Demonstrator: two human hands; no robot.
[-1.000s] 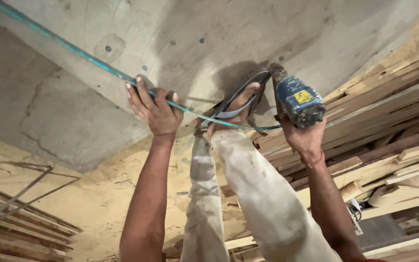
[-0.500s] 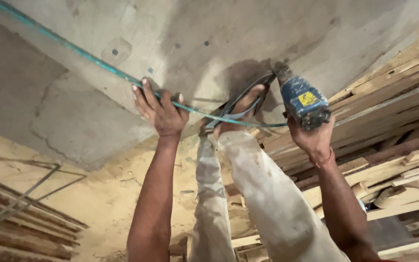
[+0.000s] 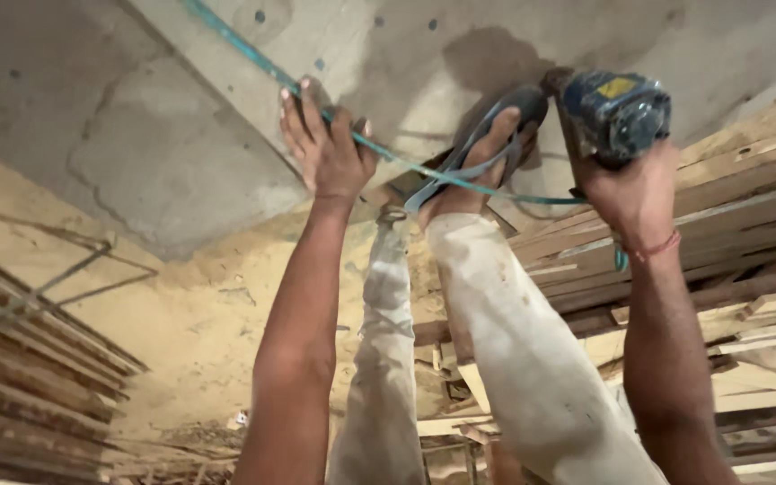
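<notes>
since 1 second ago both hands sit higher; left hand (image 3: 330, 153) pins cord (image 3: 253, 56) to concrete (image 3: 181, 171) with fingers apart, right hand (image 3: 630, 193) clamps drill (image 3: 617, 112), drilling looks unfinished.

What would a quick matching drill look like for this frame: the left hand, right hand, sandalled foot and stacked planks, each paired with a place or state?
Column one:
1. left hand
2. right hand
3. sandalled foot
4. stacked planks

Column two:
A. piled at the right side of the view
B. pressed on the grey concrete slab, on the teal cord
C. gripping the blue power drill
D. braced against the slab between the two hands

Pairs: 1-B, 2-C, 3-D, 4-A
</notes>
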